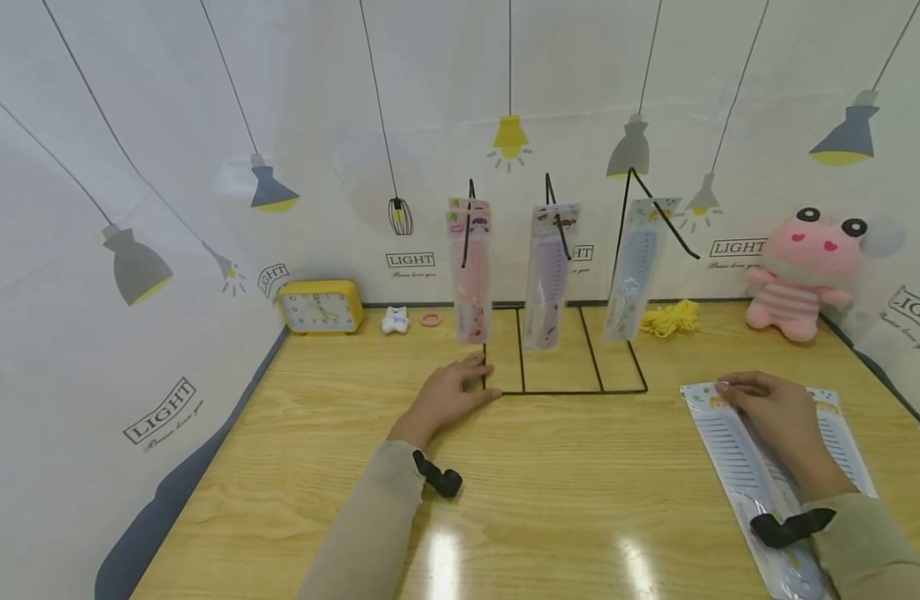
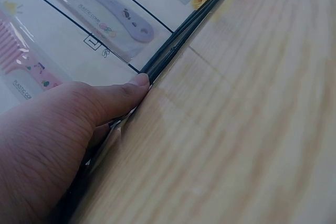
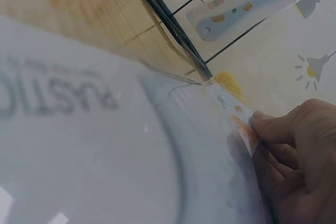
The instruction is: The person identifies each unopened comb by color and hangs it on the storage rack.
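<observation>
In the head view my left hand (image 1: 448,396) rests at the front left corner of a black wire rack (image 1: 557,392). Its thumb lies along the front bar and its fingers reach over the side bar. Three packaged combs hang from the rack's hooks: a pink comb (image 1: 472,283), a purple comb (image 1: 548,283) and a blue comb (image 1: 634,271). At the right, my right hand (image 1: 778,417) pinches the top card of a packaged blue comb (image 1: 733,454). Another packaged comb (image 1: 842,433) shows beside it, partly hidden by that hand and sleeve.
Along the back stand a yellow clock (image 1: 321,307), a small white star-shaped figure (image 1: 395,320) and a pink ring (image 1: 431,319). Yellow cord (image 1: 672,318) lies behind the rack's right side. A pink plush toy (image 1: 801,275) sits at the back right, against the printed backdrop.
</observation>
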The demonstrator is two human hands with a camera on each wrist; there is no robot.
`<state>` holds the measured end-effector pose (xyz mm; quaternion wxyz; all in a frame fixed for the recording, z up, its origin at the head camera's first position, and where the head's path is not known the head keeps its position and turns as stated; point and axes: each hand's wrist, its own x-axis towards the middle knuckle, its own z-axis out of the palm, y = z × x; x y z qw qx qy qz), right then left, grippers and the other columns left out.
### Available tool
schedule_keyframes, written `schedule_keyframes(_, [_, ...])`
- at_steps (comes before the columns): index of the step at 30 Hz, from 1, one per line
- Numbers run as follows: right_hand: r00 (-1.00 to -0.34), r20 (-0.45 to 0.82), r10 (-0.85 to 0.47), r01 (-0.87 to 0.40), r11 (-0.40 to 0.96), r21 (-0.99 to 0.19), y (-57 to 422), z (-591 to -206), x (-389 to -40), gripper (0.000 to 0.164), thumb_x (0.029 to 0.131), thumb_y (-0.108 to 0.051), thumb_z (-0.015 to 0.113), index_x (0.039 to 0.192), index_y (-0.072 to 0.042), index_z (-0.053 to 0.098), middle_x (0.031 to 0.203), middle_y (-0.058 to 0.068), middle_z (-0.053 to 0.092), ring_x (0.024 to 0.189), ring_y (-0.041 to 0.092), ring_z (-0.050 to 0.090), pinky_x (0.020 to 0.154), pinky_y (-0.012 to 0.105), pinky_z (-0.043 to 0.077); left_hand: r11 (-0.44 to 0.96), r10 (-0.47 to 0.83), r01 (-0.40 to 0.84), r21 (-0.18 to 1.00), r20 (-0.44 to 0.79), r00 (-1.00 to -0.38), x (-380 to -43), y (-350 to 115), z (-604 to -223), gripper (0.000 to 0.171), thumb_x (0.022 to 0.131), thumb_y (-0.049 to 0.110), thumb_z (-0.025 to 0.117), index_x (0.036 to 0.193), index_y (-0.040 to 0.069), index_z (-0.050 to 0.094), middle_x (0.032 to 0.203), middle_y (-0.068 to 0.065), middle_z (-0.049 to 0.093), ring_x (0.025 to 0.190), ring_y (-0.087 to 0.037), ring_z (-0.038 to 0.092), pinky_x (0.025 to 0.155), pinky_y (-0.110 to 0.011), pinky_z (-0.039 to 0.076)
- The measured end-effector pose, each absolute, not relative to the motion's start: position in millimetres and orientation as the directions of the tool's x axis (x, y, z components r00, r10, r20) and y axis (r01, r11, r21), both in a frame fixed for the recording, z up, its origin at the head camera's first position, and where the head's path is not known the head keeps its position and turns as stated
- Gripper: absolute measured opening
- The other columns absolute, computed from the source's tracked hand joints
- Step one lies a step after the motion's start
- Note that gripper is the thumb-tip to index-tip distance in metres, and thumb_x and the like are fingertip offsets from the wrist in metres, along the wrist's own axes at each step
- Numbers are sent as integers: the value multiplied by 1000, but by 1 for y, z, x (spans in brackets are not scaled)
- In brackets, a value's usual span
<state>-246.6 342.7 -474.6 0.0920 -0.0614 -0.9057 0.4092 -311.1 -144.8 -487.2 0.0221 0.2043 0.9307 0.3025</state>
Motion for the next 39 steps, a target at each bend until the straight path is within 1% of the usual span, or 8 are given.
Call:
schedule_keyframes(2, [-977, 117, 179, 31, 660, -751, 343, -475, -247, 51, 95, -50, 67, 119, -6, 71, 98, -10, 73, 81, -15, 53, 65, 14, 47, 732, 394, 367, 573, 83, -915, -311, -145, -487, 64, 93, 62, 61, 145, 26, 56, 160, 6, 36, 148, -19, 31, 121, -44, 25])
schedule_keyframes(12, [-979, 119, 165, 29, 690, -723, 339, -475, -247, 52, 98, -50, 62, 122, -4, 70, 120, 20, 69, 89, -9, 50, 67, 16, 46, 735, 399, 372, 566, 82, -913, -310, -144, -484, 62, 94, 58, 62, 146, 24, 56, 161, 3, 36, 148, -19, 31, 121, -43, 26])
schedule_keyframes(20, [-976, 120, 180, 39, 691, -722, 338, -476, -249, 51, 98, -51, 61, 120, -6, 70, 119, 16, 69, 93, -3, 51, 72, 21, 45, 731, 406, 379, 568, 85, -910, -311, -144, -483, 62, 94, 58, 62, 146, 24, 55, 160, 3, 36, 148, -19, 31, 121, -43, 26])
schedule_keyframes(24, [-976, 106, 188, 38, 633, -773, 339, -473, -248, 52, 97, -52, 63, 122, -7, 68, 106, -3, 71, 89, -4, 54, 69, 18, 49, 733, 406, 381, 563, 86, -910, -311, -145, -485, 63, 95, 59, 61, 147, 24, 55, 161, 3, 35, 148, -19, 31, 121, -44, 25])
schedule_keyframes(27, [-977, 76, 198, 39, 521, -853, 341, -464, -247, 51, 95, -50, 66, 125, -8, 66, 97, -24, 67, 86, -8, 58, 67, 13, 52, 729, 407, 379, 570, 84, -910, -310, -144, -486, 63, 95, 59, 61, 147, 24, 54, 161, 3, 35, 148, -20, 30, 121, -44, 25])
schedule_keyframes(30, [-980, 67, 186, 4, 357, -934, 340, -449, -244, 43, 95, -44, 69, 123, -12, 67, 96, -32, 66, 88, -12, 61, 71, 8, 51, 719, 406, 374, 586, 82, -910, -308, -143, -486, 62, 94, 57, 63, 146, 23, 55, 161, 2, 35, 148, -21, 30, 121, -45, 25])
schedule_keyframes(36, [-975, 180, 130, -199, -151, -968, 323, -402, -237, 19, 94, -9, 71, 113, -5, 73, 100, -10, 73, 90, 0, 66, 76, 12, 54, 718, 407, 374, 587, 82, -910, -306, -143, -485, 62, 95, 57, 63, 146, 23, 56, 160, 2, 36, 148, -21, 31, 121, -45, 26])
schedule_keyframes(39, [-954, 272, 129, -299, -284, -911, 311, -372, -237, 20, 93, 1, 69, 113, 0, 73, 101, -3, 74, 88, 5, 68, 74, 15, 56, 720, 408, 377, 583, 84, -909, -307, -144, -483, 62, 95, 57, 62, 147, 24, 54, 161, 3, 35, 148, -22, 31, 121, -46, 26])
